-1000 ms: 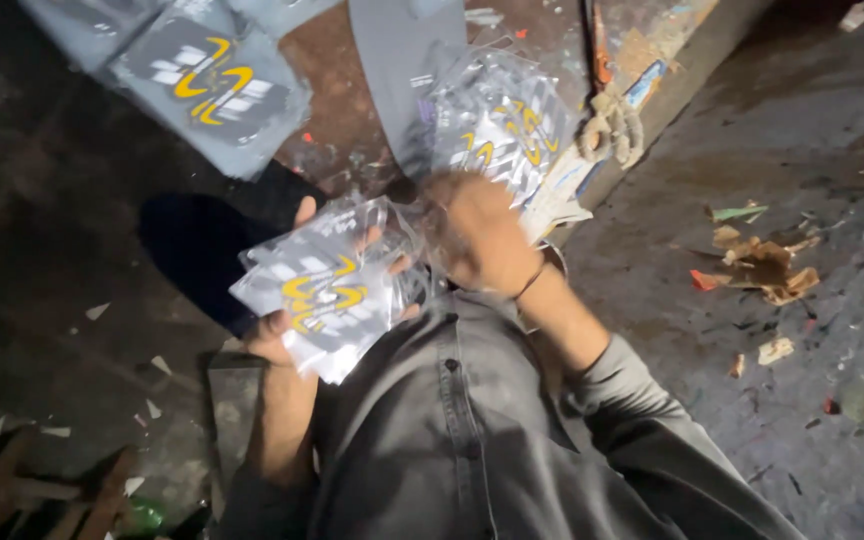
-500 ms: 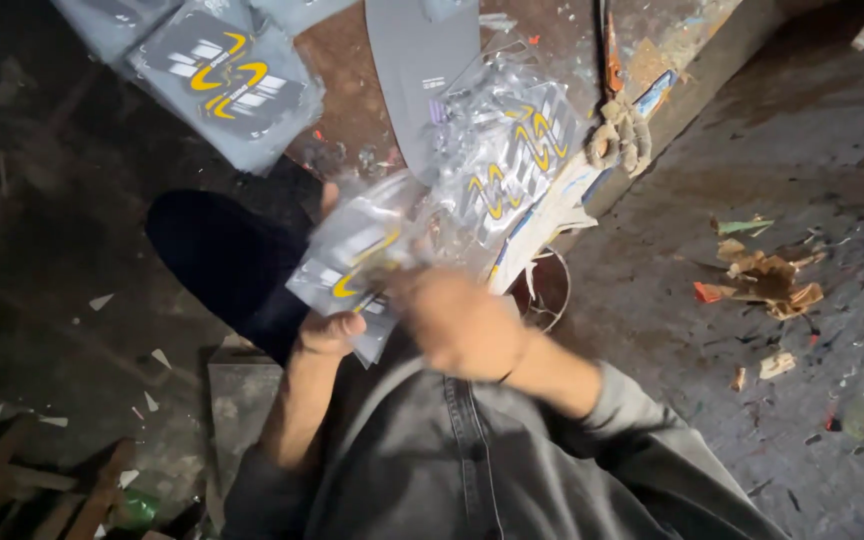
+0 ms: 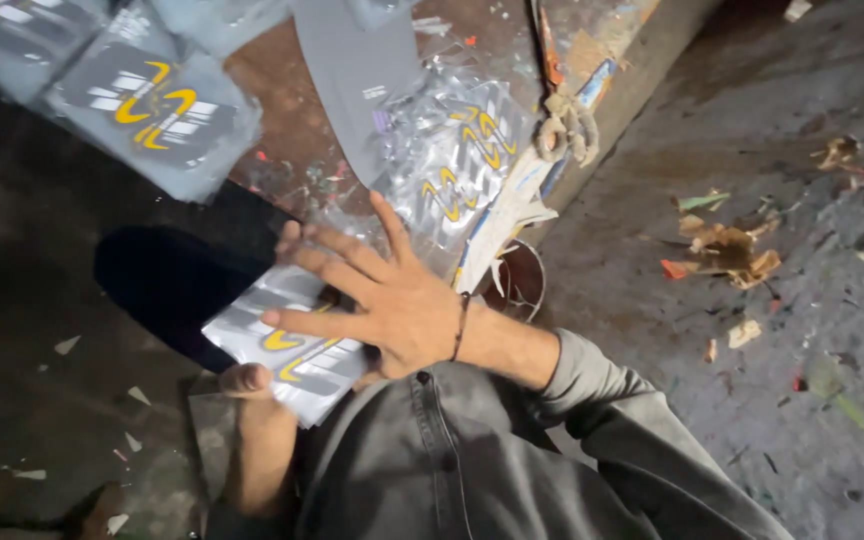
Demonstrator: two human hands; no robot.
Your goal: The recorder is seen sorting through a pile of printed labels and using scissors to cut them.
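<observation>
— While the right hand (image 3: 392, 300) lies flat over the grey-and-yellow sheet (image 3: 287, 345), how are its fingers (image 3: 332, 265) set?

— Spread wide, palm down, pressing on the sheet rather than pinching it. The left hand (image 3: 252, 395) comes up from below; only its thumb shows, on the sheet's near edge, and I cannot tell how the rest of that hand grips. The sheet sits in front of the person's grey shirt, over the dark shoe sole (image 3: 177, 285).

— What hems it in?

— Just beyond the fingertips lies the crinkled heap of clear-wrapped sheets (image 3: 457, 170) on the table (image 3: 292, 120), with a grey strip (image 3: 357, 80) beside it. The table's edge runs diagonally on the right, with a knotted rope (image 3: 567, 130) on it. More printed packets (image 3: 157, 115) hang off the upper left. Open room is on the littered floor (image 3: 752, 300) to the right and the dark floor to the left.

— And against half a second ago?

— The right hand was then curled below the sheet, near the shirt; now it is splayed on top. The sheet has come lower and flatter, away from the heap.
</observation>
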